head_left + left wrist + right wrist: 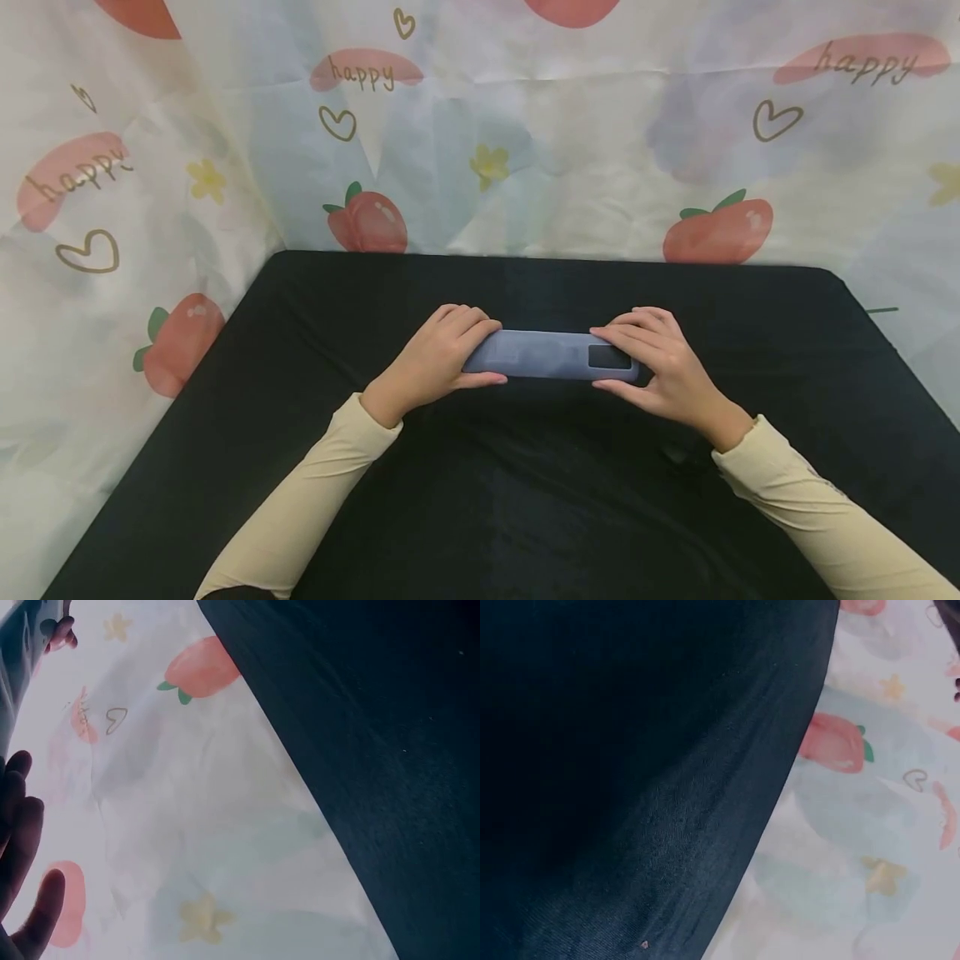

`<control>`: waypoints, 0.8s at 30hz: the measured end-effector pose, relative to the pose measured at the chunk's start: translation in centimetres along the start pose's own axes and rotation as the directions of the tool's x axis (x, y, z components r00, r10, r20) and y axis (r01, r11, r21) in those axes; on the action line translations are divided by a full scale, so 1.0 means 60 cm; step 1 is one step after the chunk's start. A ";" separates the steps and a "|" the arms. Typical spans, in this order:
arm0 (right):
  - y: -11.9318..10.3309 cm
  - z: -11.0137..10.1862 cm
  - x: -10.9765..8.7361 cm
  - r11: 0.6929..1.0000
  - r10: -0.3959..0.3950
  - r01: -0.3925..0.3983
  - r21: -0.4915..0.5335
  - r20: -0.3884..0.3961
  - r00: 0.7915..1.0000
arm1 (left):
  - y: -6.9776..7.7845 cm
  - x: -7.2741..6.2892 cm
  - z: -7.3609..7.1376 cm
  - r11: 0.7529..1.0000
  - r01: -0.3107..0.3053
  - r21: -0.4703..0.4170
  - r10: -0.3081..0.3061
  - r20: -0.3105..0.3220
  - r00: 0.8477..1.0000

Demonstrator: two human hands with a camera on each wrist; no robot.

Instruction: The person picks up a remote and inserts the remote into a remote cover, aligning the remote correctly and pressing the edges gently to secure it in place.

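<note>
A long blue-grey case (536, 354) with a dark rectangular window near its right end lies crosswise between both hands in the head view. My left hand (442, 354) grips its left end, fingers over the far edge and thumb along the near one. At the other end my right hand (660, 362) holds it likewise, beside the dark window. The left wrist view shows part of the left hand (26, 855) at the left edge, with a slice of the case (19, 664) above it. How far the case is above the table is hard to tell.
A black cloth covers the table (525, 500). Behind it and to the left hangs a pale curtain (577, 150) printed with red fruit, hearts and "happy". Cream sleeves (300, 500) reach in from the near corners.
</note>
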State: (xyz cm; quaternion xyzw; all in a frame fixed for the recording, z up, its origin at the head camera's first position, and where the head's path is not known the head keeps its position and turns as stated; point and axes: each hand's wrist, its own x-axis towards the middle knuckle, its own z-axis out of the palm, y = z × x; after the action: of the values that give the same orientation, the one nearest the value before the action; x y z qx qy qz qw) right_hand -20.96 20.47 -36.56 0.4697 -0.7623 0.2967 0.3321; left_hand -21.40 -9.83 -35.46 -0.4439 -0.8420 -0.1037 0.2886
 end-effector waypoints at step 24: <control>0.008 -0.007 0.025 0.974 -0.012 0.000 -0.229 -0.052 0.999 | -0.003 0.022 0.001 0.961 0.140 0.239 -0.136 -0.036 0.990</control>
State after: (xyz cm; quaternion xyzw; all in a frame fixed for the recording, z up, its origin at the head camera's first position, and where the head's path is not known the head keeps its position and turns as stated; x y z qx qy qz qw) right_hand -21.82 20.21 -35.23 0.4226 -0.7808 0.2185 0.4050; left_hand -22.16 -9.02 -34.75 -0.3448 -0.8744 -0.0246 0.3405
